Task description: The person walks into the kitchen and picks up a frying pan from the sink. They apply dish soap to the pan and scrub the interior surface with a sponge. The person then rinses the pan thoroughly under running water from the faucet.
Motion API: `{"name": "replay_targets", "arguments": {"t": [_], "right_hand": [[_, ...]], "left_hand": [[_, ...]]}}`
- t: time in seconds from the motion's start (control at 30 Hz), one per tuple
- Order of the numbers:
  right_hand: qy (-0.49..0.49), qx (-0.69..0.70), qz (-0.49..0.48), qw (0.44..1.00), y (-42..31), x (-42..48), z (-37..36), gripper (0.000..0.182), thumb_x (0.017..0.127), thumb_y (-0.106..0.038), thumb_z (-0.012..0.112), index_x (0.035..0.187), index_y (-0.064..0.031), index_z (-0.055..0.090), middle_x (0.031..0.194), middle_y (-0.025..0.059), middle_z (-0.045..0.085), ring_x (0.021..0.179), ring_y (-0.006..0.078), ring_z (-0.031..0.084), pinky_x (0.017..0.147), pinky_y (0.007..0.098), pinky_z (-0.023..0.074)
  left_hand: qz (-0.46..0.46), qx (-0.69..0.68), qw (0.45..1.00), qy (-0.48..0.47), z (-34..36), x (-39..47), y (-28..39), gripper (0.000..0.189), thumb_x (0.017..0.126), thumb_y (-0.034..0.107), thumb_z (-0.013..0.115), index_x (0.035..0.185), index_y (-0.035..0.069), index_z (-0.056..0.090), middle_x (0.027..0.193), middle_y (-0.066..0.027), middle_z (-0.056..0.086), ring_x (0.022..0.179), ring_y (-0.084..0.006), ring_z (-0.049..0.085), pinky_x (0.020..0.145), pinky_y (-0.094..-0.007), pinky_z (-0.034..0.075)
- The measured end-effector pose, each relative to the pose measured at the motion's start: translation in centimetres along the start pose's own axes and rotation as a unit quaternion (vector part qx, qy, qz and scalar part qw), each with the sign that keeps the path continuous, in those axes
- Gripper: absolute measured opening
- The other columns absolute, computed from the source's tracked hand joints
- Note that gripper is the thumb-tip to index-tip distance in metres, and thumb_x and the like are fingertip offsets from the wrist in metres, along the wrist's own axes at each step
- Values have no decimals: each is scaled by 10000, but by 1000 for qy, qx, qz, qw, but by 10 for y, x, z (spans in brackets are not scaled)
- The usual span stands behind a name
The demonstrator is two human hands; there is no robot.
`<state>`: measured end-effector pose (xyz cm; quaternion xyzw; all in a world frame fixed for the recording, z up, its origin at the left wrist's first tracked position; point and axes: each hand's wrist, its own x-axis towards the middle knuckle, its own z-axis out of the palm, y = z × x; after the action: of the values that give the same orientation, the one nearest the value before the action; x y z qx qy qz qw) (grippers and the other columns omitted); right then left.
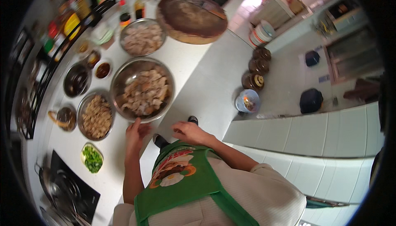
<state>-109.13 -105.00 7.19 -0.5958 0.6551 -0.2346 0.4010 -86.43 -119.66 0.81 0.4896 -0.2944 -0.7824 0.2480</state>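
My left hand [137, 132] is at the near rim of a large steel bowl [119, 82] of pale cut meat [148, 94]; its fingertips meet or nearly meet the rim, and its grip is unclear. My right hand [188, 132] hangs in front of the green apron [188, 179], fingers slightly bent, with nothing visible in it. Beyond the large bowl stands another steel bowl of sliced meat [144, 39]. Left of it are a bowl of diced pale food [96, 117], a dark bowl [77, 80] and a small dish of brown sauce [102, 70]. Chopped greens [92, 159] lie in a small dish nearer me.
A round wooden chopping block [191, 18] bears a cleaver at the counter's far end. Bottles and a black rack [62, 48] line the wall. A hob [74, 189] with a pan is at lower left. Brown jars [253, 80] and a blue bin [247, 101] stand on the floor.
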Motion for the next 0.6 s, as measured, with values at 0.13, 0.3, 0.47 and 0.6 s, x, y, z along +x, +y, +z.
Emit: {"name": "replay_targets", "arguments": {"t": [0.13,0.3,0.47,0.6], "right_hand": [[27,20,21,999,15,-9,-22,350,967,-227,637,1248,-20,624,1139,200,653,1009,366,666,874,449,540],[64,73,18,995,62,-33,-64,375,968,-240,639,1271,-20,626,1162,200,665,1039,366,668,908,443,536],[120,102,88,984,127,-76,-105,380,961,-262,655,1265,-36,638,1160,183,682,1061,359,670,925,440,535],[160,95,125,974,169,-119,-150,365,959,-254,661,1249,-34,642,1155,180,676,1040,356,673,923,433,539]], "left_hand": [[-21,37,999,-19,6,-27,-26,382,1028,397,605,1019,23,683,987,-130,752,852,-207,719,726,-336,566],[-38,203,973,-100,71,-30,-59,361,987,350,649,965,5,754,987,-120,757,872,-175,711,740,-297,557],[3,295,949,-115,190,8,-74,235,908,160,721,1081,9,772,963,-68,745,847,-142,682,743,-276,532],[43,333,923,-188,279,25,-87,192,923,129,706,1069,20,768,985,-57,741,882,-145,679,756,-283,527]]}}
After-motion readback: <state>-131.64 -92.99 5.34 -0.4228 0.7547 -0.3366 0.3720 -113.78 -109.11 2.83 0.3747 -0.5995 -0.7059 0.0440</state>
